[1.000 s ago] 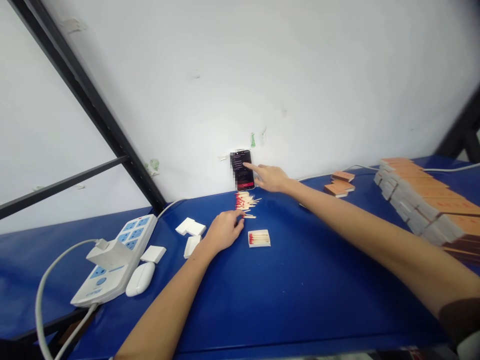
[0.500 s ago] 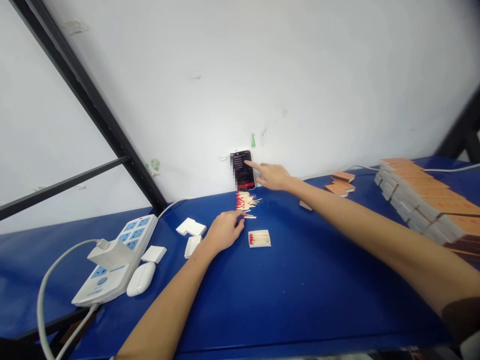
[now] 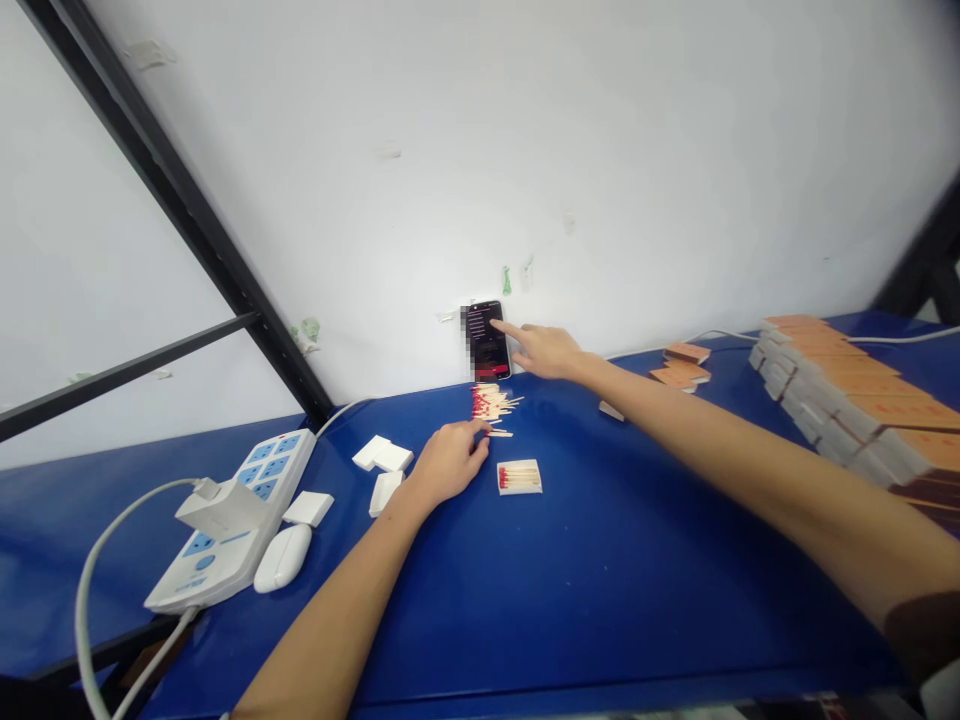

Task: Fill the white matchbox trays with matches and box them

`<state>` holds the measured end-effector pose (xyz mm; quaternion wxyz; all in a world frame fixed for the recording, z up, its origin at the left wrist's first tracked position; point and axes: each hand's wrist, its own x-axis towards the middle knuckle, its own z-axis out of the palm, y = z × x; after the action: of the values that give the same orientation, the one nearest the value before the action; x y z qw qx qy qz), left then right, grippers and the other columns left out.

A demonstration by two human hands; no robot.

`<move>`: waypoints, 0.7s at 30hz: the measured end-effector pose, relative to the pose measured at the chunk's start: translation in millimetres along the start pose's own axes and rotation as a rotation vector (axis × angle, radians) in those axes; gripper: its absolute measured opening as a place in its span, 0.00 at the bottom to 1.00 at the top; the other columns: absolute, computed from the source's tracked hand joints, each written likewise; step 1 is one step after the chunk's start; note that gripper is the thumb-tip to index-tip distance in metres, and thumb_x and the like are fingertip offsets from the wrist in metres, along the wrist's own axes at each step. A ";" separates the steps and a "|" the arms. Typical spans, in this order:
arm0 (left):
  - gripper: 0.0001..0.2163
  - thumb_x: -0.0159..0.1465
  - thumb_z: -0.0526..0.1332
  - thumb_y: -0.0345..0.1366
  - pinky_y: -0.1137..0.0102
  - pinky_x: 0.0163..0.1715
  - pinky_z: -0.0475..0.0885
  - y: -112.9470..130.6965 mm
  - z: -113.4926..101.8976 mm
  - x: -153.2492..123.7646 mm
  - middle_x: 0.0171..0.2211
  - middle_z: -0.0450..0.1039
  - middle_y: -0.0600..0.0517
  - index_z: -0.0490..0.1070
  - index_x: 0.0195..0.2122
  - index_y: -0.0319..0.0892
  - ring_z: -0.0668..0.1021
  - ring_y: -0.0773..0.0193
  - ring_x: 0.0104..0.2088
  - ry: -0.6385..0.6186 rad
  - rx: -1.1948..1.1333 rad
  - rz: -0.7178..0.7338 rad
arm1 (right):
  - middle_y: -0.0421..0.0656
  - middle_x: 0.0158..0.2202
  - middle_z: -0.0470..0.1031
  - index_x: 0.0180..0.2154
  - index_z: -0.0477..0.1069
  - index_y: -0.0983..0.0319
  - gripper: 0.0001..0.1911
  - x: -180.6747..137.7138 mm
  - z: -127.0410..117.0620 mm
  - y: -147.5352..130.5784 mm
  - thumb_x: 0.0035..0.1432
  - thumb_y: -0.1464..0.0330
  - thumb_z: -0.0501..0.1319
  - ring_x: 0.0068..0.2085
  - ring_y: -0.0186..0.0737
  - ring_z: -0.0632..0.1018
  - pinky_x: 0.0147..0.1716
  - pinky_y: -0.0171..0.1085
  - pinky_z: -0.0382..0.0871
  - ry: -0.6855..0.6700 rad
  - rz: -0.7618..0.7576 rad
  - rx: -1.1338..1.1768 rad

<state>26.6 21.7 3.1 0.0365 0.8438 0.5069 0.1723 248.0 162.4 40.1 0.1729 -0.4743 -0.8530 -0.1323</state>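
Note:
A phone [image 3: 487, 345] with a dark screen leans upright against the wall. My right hand [image 3: 549, 352] has its index finger stretched out onto the screen, the other fingers partly curled and holding nothing. Below the phone lies a pile of red-tipped matches [image 3: 495, 402]. My left hand [image 3: 448, 458] rests on the blue surface just left of the nearest matches, its fingertips at their ends and its thumb apart from the index finger. A white matchbox tray [image 3: 520, 478] with a row of matches in it lies right of my left hand.
White trays [image 3: 386, 492] lie left of my left hand. Further left are a white power strip [image 3: 240, 520] with a plugged charger and a rounded white case [image 3: 283, 558]. Stacked orange-topped matchboxes [image 3: 855, 390] stand at right, with several loose ones [image 3: 680, 372] nearby.

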 end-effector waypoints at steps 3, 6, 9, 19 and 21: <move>0.12 0.68 0.52 0.37 0.72 0.30 0.64 0.1 0.2 0.1 0.30 0.74 0.51 0.72 0.47 0.43 0.75 0.63 0.29 -0.002 0.003 -0.004 | 0.50 0.49 0.73 0.69 0.40 0.50 0.34 -1.1 -1.2 -1.3 0.65 0.63 0.48 0.40 0.49 0.76 0.36 0.40 0.60 -0.013 -0.014 -0.016; 0.12 0.68 0.52 0.37 0.72 0.30 0.64 0.5 0.4 0.0 0.30 0.74 0.51 0.72 0.47 0.43 0.75 0.63 0.29 -0.003 0.002 -0.008 | 0.50 0.49 0.73 0.69 0.40 0.49 0.34 -1.7 -1.1 -2.4 0.64 0.64 0.48 0.39 0.48 0.76 0.35 0.39 0.60 -0.036 -0.012 -0.023; 0.12 0.68 0.52 0.37 0.72 0.30 0.64 0.9 0.2 -0.5 0.29 0.74 0.51 0.72 0.47 0.44 0.75 0.63 0.29 -0.002 -0.002 -0.006 | 0.50 0.49 0.73 0.69 0.40 0.48 0.35 -1.8 0.3 -2.8 0.64 0.64 0.48 0.39 0.48 0.76 0.35 0.39 0.59 -0.048 -0.012 -0.021; 0.13 0.68 0.52 0.37 0.71 0.31 0.65 1.2 -1.3 -0.4 0.29 0.74 0.51 0.72 0.48 0.43 0.75 0.62 0.30 -0.005 -0.001 -0.009 | 0.51 0.50 0.73 0.70 0.37 0.52 0.36 -0.2 1.0 1.4 0.64 0.63 0.48 0.42 0.50 0.75 0.37 0.41 0.60 -0.012 0.027 0.025; 0.13 0.68 0.52 0.37 0.71 0.32 0.65 1.5 -1.6 -0.6 0.29 0.74 0.51 0.72 0.48 0.43 0.75 0.62 0.30 -0.006 -0.004 -0.007 | 0.51 0.51 0.73 0.70 0.35 0.53 0.37 -0.9 -0.3 0.4 0.64 0.63 0.48 0.43 0.50 0.75 0.37 0.41 0.60 0.003 0.036 0.044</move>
<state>27.1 20.3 4.7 0.0405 0.8425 0.5093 0.1706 248.8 161.8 40.0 0.1869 -0.4852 -0.8469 -0.1110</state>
